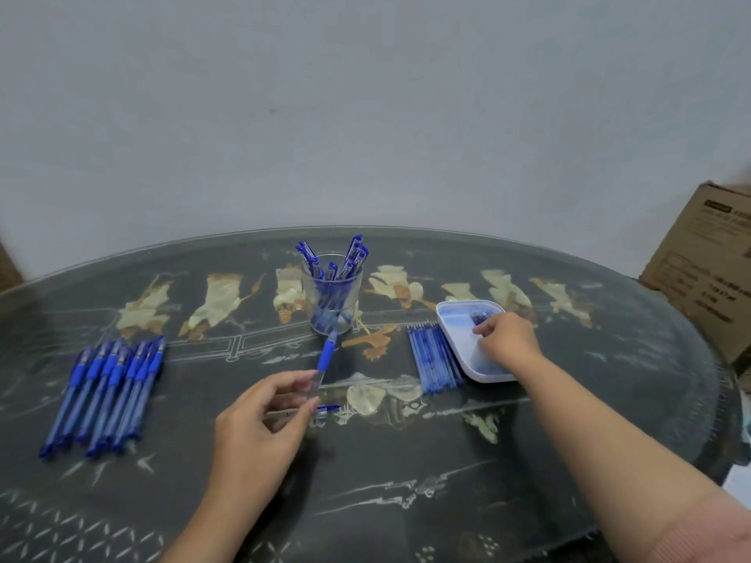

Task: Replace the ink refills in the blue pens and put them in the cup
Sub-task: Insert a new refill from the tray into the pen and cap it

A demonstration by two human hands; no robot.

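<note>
My left hand [260, 416] pinches a blue-grip pen barrel [325, 357] that points up toward the clear cup [333, 296]; a second thin piece with a blue tip [325, 409] sticks out from under its fingers. Several blue pens stand in the cup. My right hand [508, 339] reaches into the white tray [455, 323], fingers curled near small blue parts [479, 317]; what it holds is unclear. A row of blue refills [435, 359] lies left of the tray. Several blue pens [109, 388] lie in a bunch at the left.
The dark round table [365, 481] has a glass top with pale inlaid figures. A cardboard box [707, 270] stands beyond the table's right edge. A grey wall rises behind the table.
</note>
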